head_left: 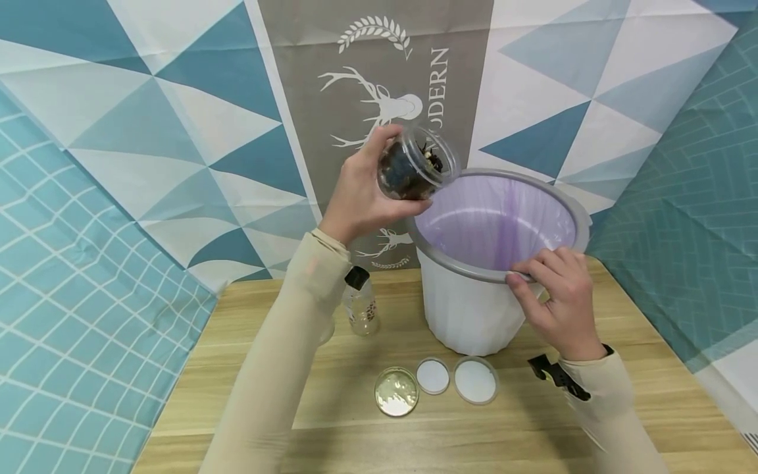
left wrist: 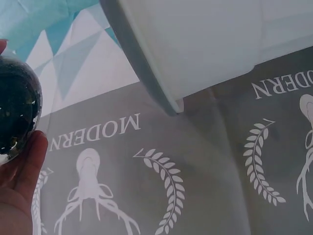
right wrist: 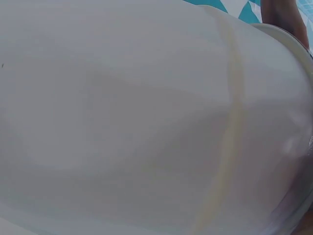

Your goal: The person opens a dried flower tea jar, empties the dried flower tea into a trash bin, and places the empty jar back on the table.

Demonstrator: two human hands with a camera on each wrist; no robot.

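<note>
In the head view my left hand grips a clear jar of dark contents with a few pale bits. The jar tilts, its open mouth facing right, above the left rim of a white bucket. The bucket has a grey rim and a purple-tinted inside. My right hand holds that rim at the front right, thumb outside. At the left edge of the left wrist view, fingers support the dark-filled jar. The bucket's pale wall fills most of the right wrist view.
A small clear bottle with a black cap stands left of the bucket; another clear item is mostly hidden by my left sleeve. Before the bucket lie a gold lid and two white round lids. Patterned cloth hangs behind the wooden table.
</note>
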